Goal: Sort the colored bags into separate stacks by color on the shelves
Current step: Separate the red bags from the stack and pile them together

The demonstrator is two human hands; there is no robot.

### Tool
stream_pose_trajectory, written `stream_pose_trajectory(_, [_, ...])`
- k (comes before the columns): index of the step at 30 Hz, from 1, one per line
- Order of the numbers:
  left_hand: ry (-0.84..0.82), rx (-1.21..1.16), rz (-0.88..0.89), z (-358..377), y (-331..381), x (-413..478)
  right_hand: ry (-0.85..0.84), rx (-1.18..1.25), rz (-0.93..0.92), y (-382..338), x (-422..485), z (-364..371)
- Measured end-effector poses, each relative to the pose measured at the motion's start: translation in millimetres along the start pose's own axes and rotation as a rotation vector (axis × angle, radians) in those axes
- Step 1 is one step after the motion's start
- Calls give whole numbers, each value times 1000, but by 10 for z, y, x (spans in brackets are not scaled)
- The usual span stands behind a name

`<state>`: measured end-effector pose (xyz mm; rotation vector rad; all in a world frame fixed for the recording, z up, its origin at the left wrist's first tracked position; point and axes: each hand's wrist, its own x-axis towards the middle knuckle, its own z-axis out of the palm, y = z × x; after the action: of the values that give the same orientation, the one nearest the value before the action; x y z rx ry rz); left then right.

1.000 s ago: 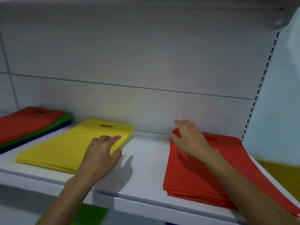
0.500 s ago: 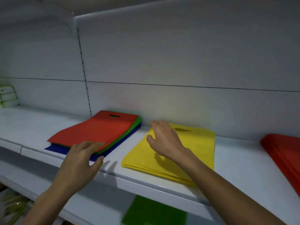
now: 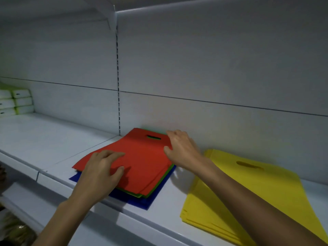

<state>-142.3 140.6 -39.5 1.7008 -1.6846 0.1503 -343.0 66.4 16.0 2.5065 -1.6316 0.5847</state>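
Red flat fabric bag (image 3: 142, 157) with a slot handle cut-out (image 3: 153, 137) lies on top of a mixed pile on the white metal shelf (image 3: 44, 135). Under it, a green bag (image 3: 156, 187) shows only as a thin edge, and a dark blue bag (image 3: 142, 201) juts out at the front. In the head view, the red bag's long axis runs from the shelf's front lip back toward the rear wall, with the handle end farthest from the person. The left hand (image 3: 101, 173) rests flat and relaxed on the near left part of the red bag, gripping nothing. The right hand (image 3: 181, 150) is at the bag's far right corner, thumb against the right edge and fingers curled by the handle end; whether it has pinched the sheet cannot be told. So the right hand is nearer the handle end and the left nearer the front. A stack of yellow bags (image 3: 239, 192) lies just to the right of the pile, apart from it, and small white boxes (image 3: 16, 103) stand far left. Peeling off the red bag probably means lifting that right edge while the lower colours stay put.
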Motion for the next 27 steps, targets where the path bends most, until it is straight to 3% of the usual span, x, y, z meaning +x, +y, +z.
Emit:
stream_pose_trajectory(6, [-33,-34,100,67,-531,427,-3,-57,74,-239,346,243])
stream_pose_trajectory(15, [-189,-152,280,205,-1232,1020,101,-64,359,-465,519,452])
stream_pose_trajectory(21, [-298,-285,149,357,-1496,1172,160,-78,573,-506,382,629])
stream_pose_trajectory(25, [-234,-443,-19,498,-1523,1133,116,-121,778,-607,196,955])
stream_pose_trajectory(27, [-208,-516,-115,537,-1544,1103,199,-94,808,-641,150,1031])
